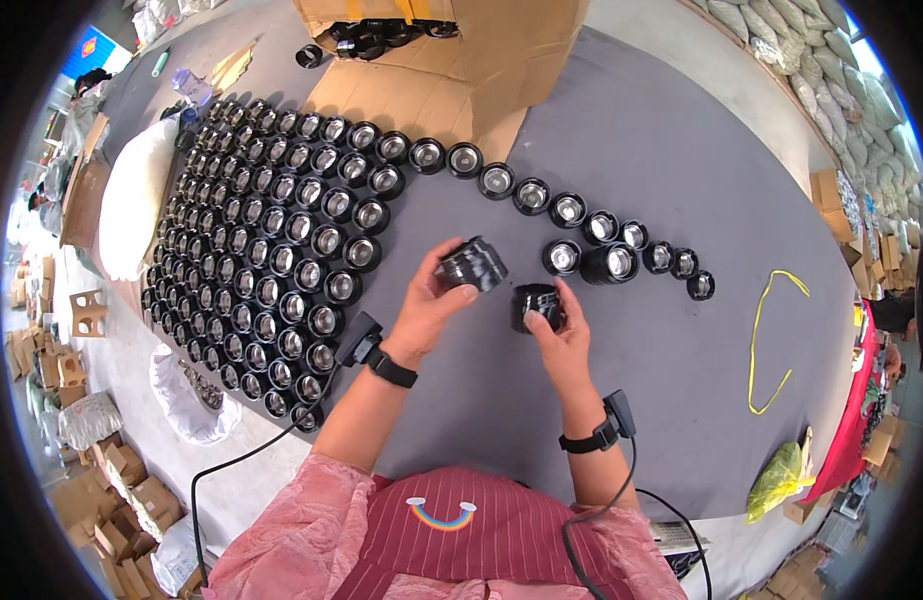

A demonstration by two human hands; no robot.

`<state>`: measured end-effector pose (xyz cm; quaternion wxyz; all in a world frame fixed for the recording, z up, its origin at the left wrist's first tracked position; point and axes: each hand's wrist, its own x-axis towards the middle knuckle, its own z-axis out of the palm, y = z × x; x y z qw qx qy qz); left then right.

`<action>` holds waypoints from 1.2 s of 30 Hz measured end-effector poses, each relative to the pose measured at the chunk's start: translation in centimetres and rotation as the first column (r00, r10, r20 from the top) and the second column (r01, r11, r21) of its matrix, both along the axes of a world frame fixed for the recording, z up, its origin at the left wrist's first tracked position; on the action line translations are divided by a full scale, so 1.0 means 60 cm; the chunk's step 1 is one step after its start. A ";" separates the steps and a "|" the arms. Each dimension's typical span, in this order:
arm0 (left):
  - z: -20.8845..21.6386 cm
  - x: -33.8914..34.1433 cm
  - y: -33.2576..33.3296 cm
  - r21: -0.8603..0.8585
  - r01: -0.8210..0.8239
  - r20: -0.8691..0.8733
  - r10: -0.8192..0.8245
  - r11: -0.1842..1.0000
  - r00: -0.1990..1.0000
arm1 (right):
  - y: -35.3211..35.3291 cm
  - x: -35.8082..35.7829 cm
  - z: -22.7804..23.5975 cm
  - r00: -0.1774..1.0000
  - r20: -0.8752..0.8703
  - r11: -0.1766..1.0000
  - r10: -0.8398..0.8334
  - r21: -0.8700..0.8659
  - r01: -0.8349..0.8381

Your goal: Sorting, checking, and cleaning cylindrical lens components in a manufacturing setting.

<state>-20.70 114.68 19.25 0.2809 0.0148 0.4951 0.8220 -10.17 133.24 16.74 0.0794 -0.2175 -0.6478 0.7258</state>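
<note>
My left hand (428, 308) is closed round a glossy black cap-like round piece (476, 263), held tilted above the grey table. Just to its right, my right hand (565, 340) grips a second black round piece (530, 300) between thumb and fingers. A small gap separates the two pieces. Beyond my right hand stand a taller black piece (612, 263) and a smaller one (562, 257), both with shiny silver insides. Many similar black pieces (327, 240) stand in close rows to the left of my left hand. From them a single curved line (531, 195) runs rightward.
At the far edge an open cardboard box (512, 50) holds more black pieces. A yellow strap (753, 345) lies on the grey tabletop (682, 400) at the right, with a yellow-green bag (779, 478) near the edge. A white sack (140, 195) stands at the left. Black cables trail from both wrist bands.
</note>
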 end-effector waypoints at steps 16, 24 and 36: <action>-0.018 0.020 -0.043 -0.031 -0.052 -0.043 0.051 0.998 0.998 | 0.028 -0.081 -0.093 0.923 -0.287 0.632 -0.254 0.674 0.384; -0.015 0.047 -0.067 0.009 -0.011 0.015 0.010 1.000 1.000 | 0.014 -0.106 -0.127 0.881 -0.272 0.529 -0.387 0.717 0.453; -0.014 0.067 -0.089 0.063 -0.003 0.047 0.000 0.998 0.999 | 0.000 -0.128 -0.097 0.877 0.031 0.354 -0.479 0.921 0.161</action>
